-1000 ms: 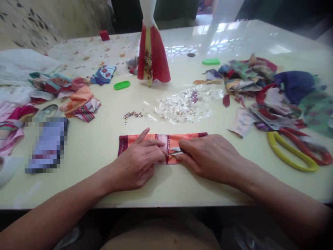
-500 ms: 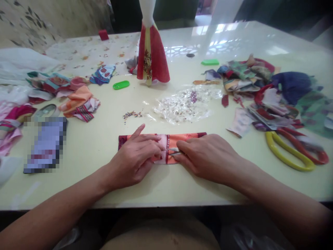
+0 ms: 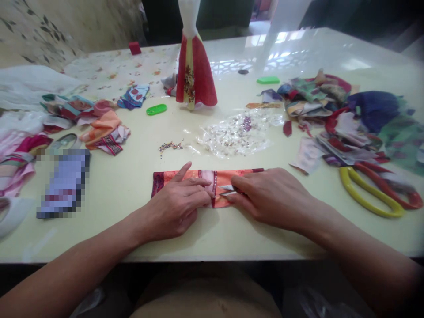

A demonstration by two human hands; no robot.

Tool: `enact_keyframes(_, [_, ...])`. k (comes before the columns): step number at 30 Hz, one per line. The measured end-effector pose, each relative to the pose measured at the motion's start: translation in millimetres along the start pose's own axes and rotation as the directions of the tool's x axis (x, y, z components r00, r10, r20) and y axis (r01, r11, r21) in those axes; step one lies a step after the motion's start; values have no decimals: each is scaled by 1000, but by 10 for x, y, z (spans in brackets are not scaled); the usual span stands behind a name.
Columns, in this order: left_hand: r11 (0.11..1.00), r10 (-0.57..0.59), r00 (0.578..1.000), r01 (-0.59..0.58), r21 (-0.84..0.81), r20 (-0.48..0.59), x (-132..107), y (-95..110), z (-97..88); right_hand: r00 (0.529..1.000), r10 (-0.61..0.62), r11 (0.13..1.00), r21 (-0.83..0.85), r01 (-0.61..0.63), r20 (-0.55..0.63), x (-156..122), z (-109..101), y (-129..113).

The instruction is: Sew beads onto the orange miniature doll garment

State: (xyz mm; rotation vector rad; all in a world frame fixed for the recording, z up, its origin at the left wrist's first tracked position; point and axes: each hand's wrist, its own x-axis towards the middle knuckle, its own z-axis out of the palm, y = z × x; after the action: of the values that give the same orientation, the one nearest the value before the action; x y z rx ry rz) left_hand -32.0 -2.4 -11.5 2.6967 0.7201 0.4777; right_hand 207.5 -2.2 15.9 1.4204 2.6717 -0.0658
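Two hands share one orange fabric strip (image 3: pixel 185 176) lying crosswise between them: left hand (image 3: pixel 174 201) open, pressing it flat; right hand (image 3: pixel 270 196) pinched narrowly around silver snips (image 3: pixel 227 190) (mostly hidden).

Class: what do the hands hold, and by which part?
The right hand holds snips, grip hidden in the hand, blades showing. The left hand only presses the orange fabric strip.

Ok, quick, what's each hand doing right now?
Left hand: open, pressing on the folded orange fabric strip.
Right hand: closed, apparently holding small metal snips, blades at the strip.
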Motion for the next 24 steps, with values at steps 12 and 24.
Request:
enact_keyframes(12, [1000, -3, 1000, 3, -19, 11, 9, 30, -36, 999, -36, 999, 27, 36, 5, 52, -1, -45])
enact_keyframes(24, [987, -112, 988, 98, -130, -104, 1, -12, 20, 999, -37, 999, 23, 37, 18, 52, -5, -49])
